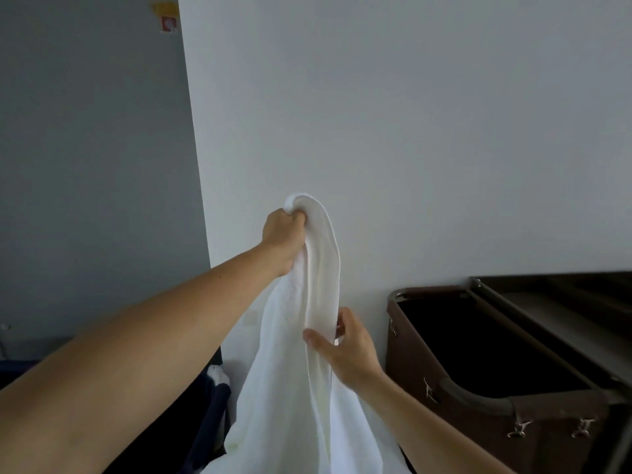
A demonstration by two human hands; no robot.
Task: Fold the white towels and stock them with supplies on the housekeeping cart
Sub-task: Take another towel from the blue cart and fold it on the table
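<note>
A white towel (290,371) hangs lengthwise in front of me, bunched at its top and spreading out toward the bottom edge of the view. My left hand (282,239) grips the bunched top end, raised high against the wall. Lower down, my right hand (345,347) pinches the towel's right edge between thumb and fingers. The housekeeping cart (564,295) stands at the right, its brown laundry bag (478,398) open beside the towel.
A white wall (410,131) is straight ahead, with a grey wall (95,165) to the left. A dark blue bin with white cloth (217,376) in it sits at lower left, behind my left arm.
</note>
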